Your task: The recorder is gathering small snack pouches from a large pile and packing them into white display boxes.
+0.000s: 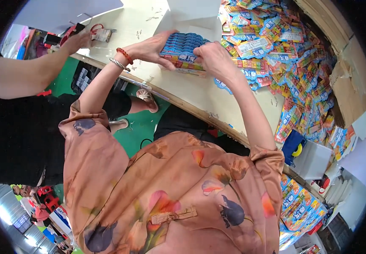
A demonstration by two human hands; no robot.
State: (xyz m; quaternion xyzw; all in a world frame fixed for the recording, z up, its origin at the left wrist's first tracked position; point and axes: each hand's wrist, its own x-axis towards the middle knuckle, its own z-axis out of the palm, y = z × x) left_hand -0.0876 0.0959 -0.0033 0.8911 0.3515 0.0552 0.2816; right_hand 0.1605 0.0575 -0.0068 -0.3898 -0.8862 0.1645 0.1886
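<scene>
A tight stack of blue, wavy-topped printed packets stands on the pale table in front of me, with yellow and orange print along its near side. My left hand, a red bead bracelet and a silver bangle on its wrist, grips the stack's left end, thumb at the near side and fingers behind. At the right end my right hand is closed, fingers bent against the packets' near corner. Its fingertips are partly hidden. Just right of this hand lie loose packets of the same look.
A large pile of packets covers the table's right side, against a cardboard box. White card stands behind the stack. At right are a blue tape dispenser and a white bin. A co-worker's arm reaches in from the left.
</scene>
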